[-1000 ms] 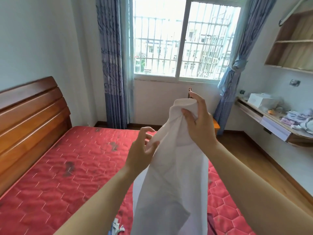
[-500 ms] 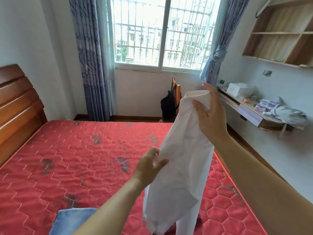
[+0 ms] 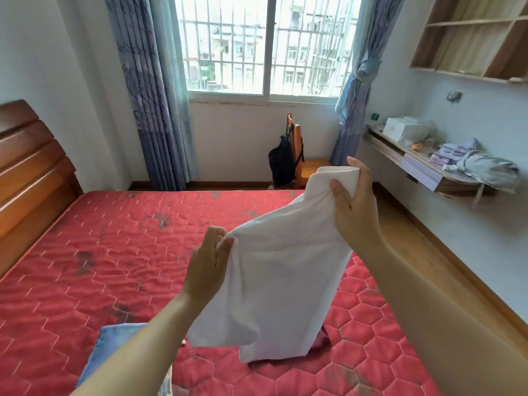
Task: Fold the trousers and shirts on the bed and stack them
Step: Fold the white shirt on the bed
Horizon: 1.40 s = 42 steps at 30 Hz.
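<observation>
A white garment [image 3: 283, 275] hangs in the air over the red quilted bed [image 3: 94, 261]. My right hand [image 3: 355, 204] grips its top end, bunched in the fingers, up and to the right. My left hand [image 3: 208, 264] pinches the cloth's left edge lower down. The cloth stretches slanted between the two hands, and its lower end drops to the mattress. A blue denim garment [image 3: 114, 352] lies on the bed near the bottom edge, partly hidden by my left forearm. Something dark red [image 3: 323, 340] peeks out behind the white cloth's lower end.
A wooden headboard [image 3: 31, 170] stands at the left. Beyond the bed are a wooden chair with a black bag [image 3: 284, 161] and the barred window. A wall desk [image 3: 420, 167] at the right carries a white box and clothes. Wooden floor runs along the bed's right side.
My left hand has taken hold of the cloth's left edge and pulled it out to the left. The right hand has come lower, and the view has tilted down.
</observation>
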Each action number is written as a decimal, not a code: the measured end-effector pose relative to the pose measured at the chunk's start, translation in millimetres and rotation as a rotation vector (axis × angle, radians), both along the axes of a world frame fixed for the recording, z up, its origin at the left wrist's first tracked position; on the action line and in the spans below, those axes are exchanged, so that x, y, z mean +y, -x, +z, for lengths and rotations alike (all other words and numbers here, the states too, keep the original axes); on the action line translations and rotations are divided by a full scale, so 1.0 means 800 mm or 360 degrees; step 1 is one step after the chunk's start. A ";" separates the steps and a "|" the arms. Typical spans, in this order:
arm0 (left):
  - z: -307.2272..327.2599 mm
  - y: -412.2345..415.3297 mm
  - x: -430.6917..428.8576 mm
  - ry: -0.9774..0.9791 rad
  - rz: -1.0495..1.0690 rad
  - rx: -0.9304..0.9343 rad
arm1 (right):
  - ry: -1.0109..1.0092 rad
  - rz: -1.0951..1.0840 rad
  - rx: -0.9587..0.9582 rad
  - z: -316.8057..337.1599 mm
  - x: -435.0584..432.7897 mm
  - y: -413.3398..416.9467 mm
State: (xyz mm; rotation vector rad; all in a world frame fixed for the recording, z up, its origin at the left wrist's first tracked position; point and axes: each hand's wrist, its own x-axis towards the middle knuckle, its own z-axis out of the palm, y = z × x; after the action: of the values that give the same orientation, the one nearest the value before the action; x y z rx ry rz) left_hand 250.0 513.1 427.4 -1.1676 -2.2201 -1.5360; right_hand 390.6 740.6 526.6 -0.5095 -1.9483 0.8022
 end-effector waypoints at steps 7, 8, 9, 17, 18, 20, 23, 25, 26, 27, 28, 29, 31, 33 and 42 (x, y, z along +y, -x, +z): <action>-0.036 -0.046 -0.057 0.0375 -0.0001 -0.0065 | 0.0067 0.0233 -0.0015 -0.026 -0.022 -0.019; -0.035 -0.051 -0.063 0.0349 0.0035 -0.0094 | 0.0063 0.0229 -0.0004 -0.024 -0.027 -0.022; -0.033 -0.055 -0.069 0.0311 0.0069 -0.0132 | 0.0056 0.0224 0.0005 -0.023 -0.031 -0.026; -0.032 -0.112 -0.134 0.0145 0.0094 -0.0326 | 0.0076 0.0139 -0.0098 -0.031 -0.091 -0.070; -0.037 -0.121 -0.149 0.0138 0.0066 -0.0337 | 0.0075 0.0120 -0.0118 -0.035 -0.103 -0.079; -0.044 -0.142 -0.180 0.0163 -0.0010 -0.0367 | 0.0069 0.0088 -0.0146 -0.042 -0.127 -0.097; -0.054 -0.171 -0.221 0.0254 -0.0075 -0.0361 | 0.0071 0.0070 -0.0188 -0.050 -0.163 -0.123; -0.061 -0.183 -0.240 0.0276 -0.0094 -0.0345 | 0.0064 0.0054 -0.0201 -0.056 -0.184 -0.138; -0.064 -0.186 -0.248 0.0263 -0.0103 -0.0354 | 0.0064 0.0038 -0.0206 -0.059 -0.192 -0.144; -0.066 -0.187 -0.254 0.0243 -0.0114 -0.0373 | 0.0069 0.0019 -0.0207 -0.061 -0.199 -0.150; -0.067 -0.187 -0.258 0.0231 -0.0124 -0.0389 | 0.0075 -0.0001 -0.0204 -0.062 -0.204 -0.154; -0.068 -0.186 -0.261 0.0235 -0.0135 -0.0395 | 0.0076 -0.0017 -0.0197 -0.063 -0.207 -0.157; -0.069 -0.179 -0.261 0.0270 -0.0163 -0.0370 | 0.0074 -0.0029 -0.0190 -0.067 -0.208 -0.158; -0.073 -0.167 -0.258 0.0315 -0.0175 -0.0330 | 0.0083 -0.0016 -0.0189 -0.075 -0.203 -0.150; -0.147 -0.055 -0.170 0.0582 -0.0020 -0.0433 | 0.0205 0.0014 -0.0382 -0.190 -0.102 -0.017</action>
State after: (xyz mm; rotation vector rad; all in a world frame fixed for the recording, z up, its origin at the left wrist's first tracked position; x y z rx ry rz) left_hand 294.2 377.0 309.5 -1.1173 -2.7689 -1.4030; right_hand 404.0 658.8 375.0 -0.7020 -2.1275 0.9110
